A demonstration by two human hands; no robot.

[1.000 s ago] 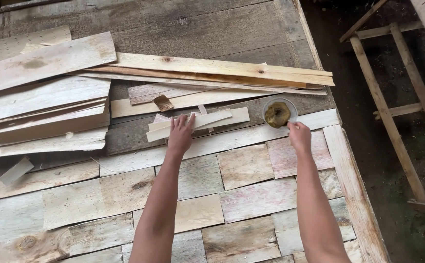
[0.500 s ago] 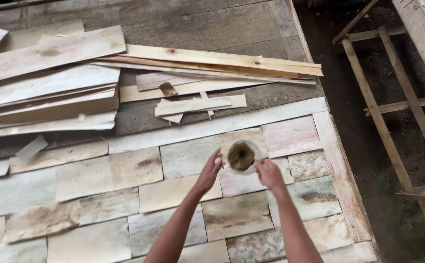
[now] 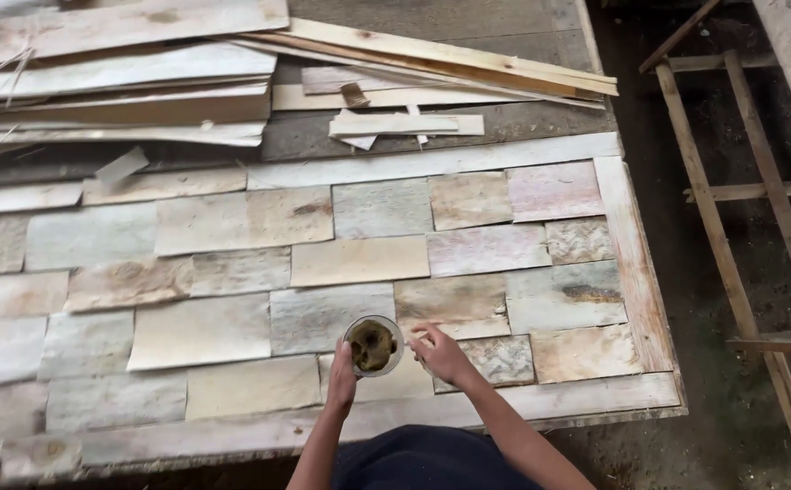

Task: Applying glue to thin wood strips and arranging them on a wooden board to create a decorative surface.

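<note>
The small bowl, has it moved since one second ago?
Yes. The bowl came from the loose planks at the far side to the near tiles, held by both hands.

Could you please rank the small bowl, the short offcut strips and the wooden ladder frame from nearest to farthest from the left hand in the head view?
1. Small bowl: in the left hand grip.
2. Short offcut strips: far up the board, beyond the tiles.
3. Wooden ladder frame: off the board, far right.

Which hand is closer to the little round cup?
Left. The left hand grips the round cup at its edge; the right hand is just beside it, fingertips close.
</note>
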